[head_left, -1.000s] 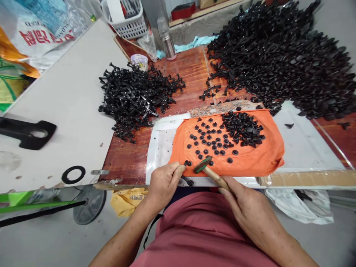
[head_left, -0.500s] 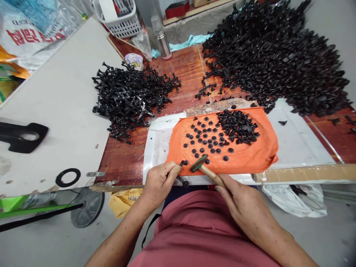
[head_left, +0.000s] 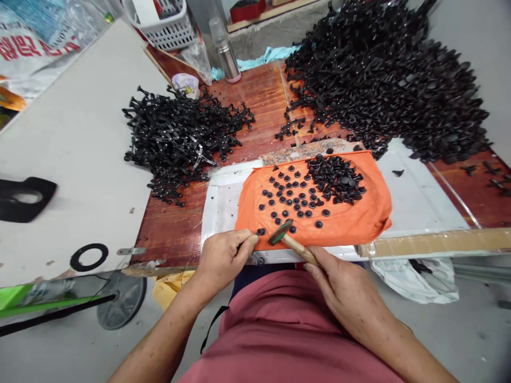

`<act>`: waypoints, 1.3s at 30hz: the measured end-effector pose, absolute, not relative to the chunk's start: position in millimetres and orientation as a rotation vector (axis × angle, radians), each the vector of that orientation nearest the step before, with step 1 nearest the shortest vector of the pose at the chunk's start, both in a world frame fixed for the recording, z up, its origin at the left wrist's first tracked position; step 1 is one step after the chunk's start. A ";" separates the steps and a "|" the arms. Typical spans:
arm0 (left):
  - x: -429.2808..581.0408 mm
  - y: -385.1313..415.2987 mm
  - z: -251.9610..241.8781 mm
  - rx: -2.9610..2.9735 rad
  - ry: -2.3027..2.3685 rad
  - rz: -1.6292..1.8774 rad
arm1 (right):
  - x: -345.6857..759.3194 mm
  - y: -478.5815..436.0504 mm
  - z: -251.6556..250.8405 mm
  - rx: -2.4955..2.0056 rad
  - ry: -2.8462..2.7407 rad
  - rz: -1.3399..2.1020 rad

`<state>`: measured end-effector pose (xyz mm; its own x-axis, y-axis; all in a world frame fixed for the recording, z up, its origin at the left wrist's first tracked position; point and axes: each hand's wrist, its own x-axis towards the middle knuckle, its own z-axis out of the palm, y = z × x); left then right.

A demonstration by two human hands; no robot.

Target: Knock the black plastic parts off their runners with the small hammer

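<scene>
My left hand [head_left: 227, 257] pinches a small black part [head_left: 259, 232] with a round end, at the lower left edge of an orange cloth [head_left: 343, 226]. A second round end [head_left: 260, 261] of a black piece sticks out below those fingers. My right hand [head_left: 339, 274] is wrapped round the wooden handle of a small hammer [head_left: 280, 232]. Its dark green head is just right of my left fingertips, low over the cloth. Several black round-headed studs [head_left: 297, 200] stand spread on the cloth, and a heap of black studs [head_left: 337, 178] lies at its upper right.
A pile of black linked parts [head_left: 179, 133] lies at the left of the red-brown table [head_left: 259, 90]. A much larger black pile [head_left: 391, 80] covers the right back. Behind stand a metal bottle [head_left: 227, 56] and a white basket [head_left: 171, 34]. A black ring [head_left: 90, 257] rests on the pale board.
The whole view has shifted slightly, so the table appears further left. Both hands keep their grips, and the hammer head stays close beside the left fingertips.
</scene>
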<state>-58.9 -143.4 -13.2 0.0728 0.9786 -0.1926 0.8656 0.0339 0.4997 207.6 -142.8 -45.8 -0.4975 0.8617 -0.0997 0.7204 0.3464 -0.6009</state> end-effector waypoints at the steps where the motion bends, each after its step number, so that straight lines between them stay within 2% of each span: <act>1: -60.0 -141.6 -11.9 1.856 1.808 0.293 | 207.5 -142.5 -44.9 -1.417 -2.373 0.868; 9: -69.2 -134.2 -10.2 1.825 1.674 0.321 | 209.5 -142.1 -42.9 -1.411 -2.404 0.854; 24: -79.8 -120.3 2.1 2.009 1.551 0.078 | 207.9 -132.8 -24.9 -1.297 -2.441 0.427; 33: -82.6 -123.9 -6.3 2.007 1.526 0.159 | 191.3 -127.3 -11.2 -1.152 -2.575 0.020; 39: -83.2 -124.6 -9.8 2.015 1.516 0.224 | 192.6 -130.9 -13.4 -1.150 -2.473 0.039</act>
